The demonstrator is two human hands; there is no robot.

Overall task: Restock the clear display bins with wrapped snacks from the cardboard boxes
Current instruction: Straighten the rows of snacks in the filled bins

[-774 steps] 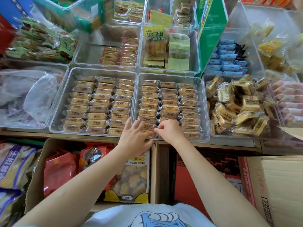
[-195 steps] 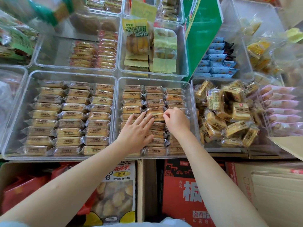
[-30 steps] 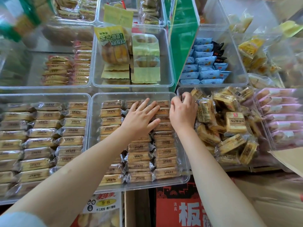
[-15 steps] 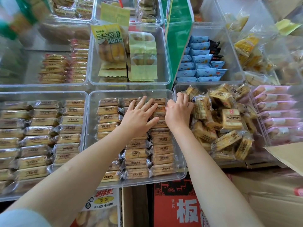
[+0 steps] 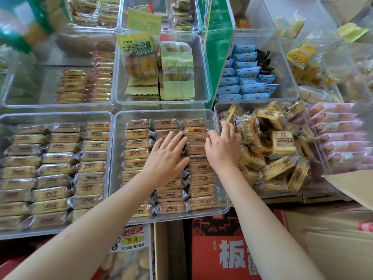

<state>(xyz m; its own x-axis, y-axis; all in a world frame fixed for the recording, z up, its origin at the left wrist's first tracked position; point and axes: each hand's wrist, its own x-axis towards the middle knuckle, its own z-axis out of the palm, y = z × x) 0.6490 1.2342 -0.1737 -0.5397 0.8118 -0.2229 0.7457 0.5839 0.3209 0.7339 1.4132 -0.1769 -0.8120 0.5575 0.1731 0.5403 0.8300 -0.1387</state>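
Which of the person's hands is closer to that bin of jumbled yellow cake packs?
Right. The right hand reaches over the jumbled bin's rim; the left hand lies flat on the neighbouring bin's rows.

I'm looking at a snack shop: clear display bins (image 5: 113, 158) of wrapped snacks (image 5: 139, 134) surround my hands, cardboard boxes (image 5: 333, 239) stacked below them.

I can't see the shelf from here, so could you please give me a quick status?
Left hand flat on wrapped tan snack bars. Right hand at the clear plastic bin's right wall, holding nothing visible. Bin rows full. No obstruction.
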